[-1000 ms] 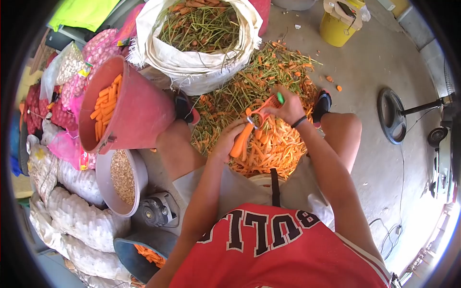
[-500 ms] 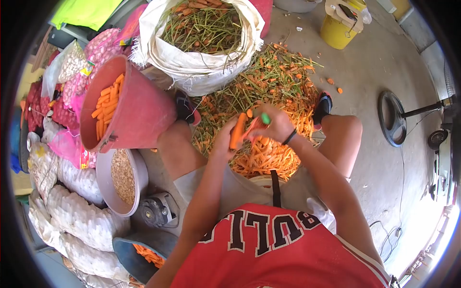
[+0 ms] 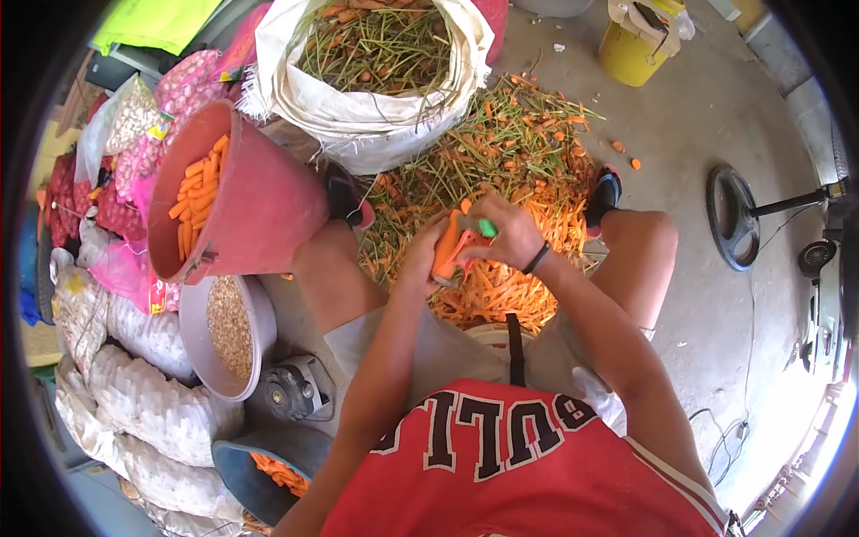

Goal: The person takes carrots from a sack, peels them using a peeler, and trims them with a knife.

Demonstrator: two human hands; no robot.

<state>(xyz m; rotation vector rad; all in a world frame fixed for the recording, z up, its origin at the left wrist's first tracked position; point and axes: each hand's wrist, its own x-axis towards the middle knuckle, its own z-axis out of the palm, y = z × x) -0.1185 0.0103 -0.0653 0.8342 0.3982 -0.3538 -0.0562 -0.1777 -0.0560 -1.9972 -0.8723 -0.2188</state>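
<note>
My left hand [image 3: 422,251] is wrapped round an orange carrot [image 3: 446,248], held upright at a slant between my knees. In my right hand [image 3: 512,234] is a peeler [image 3: 466,246] with a pinkish-red part and a green end, lying against the carrot's right side. Its blade is hidden. Both hands are close together above a heap of carrot peelings [image 3: 501,300]. A small orange piece shows just above the carrot's top; I cannot tell whether it is attached.
A red bucket [image 3: 277,192] of peeled carrots tilts at my left knee. Ahead stands a white sack [image 3: 376,134] of carrots and stalks. Leftward are a basin [image 3: 259,362], a dark blue bucket [image 3: 234,465] with carrots and filled bags [image 3: 152,385]. A yellow bucket [image 3: 624,58] stands far right.
My right hand has shifted slightly left and down, bringing the peeler closer against the carrot. My left hand stays round the carrot, which has turned a little.
</note>
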